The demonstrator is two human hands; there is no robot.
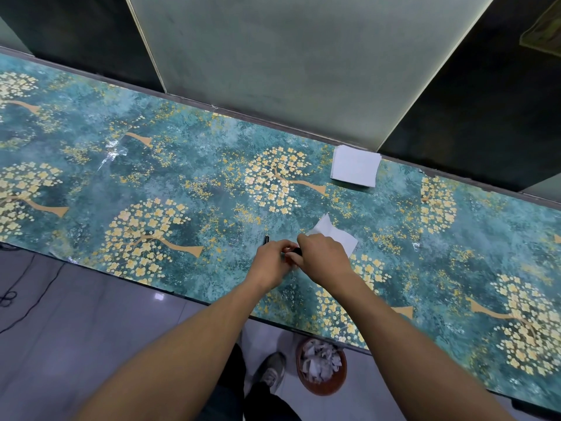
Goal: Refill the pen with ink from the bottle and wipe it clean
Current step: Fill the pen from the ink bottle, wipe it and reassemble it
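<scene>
My left hand is closed around a thin black pen; only the pen's end shows above my knuckles. My right hand meets the left at the middle of the table and grips a small black object, which looks like the ink bottle's top. My fingers hide most of it. A loose white tissue lies on the table just behind my right hand and is partly covered by it.
A stack of white tissues sits at the back edge, against the wall. The table has a teal floral cover. Below its front edge stand a brown waste basket full of crumpled tissues and my shoe. Cables lie on the floor at left.
</scene>
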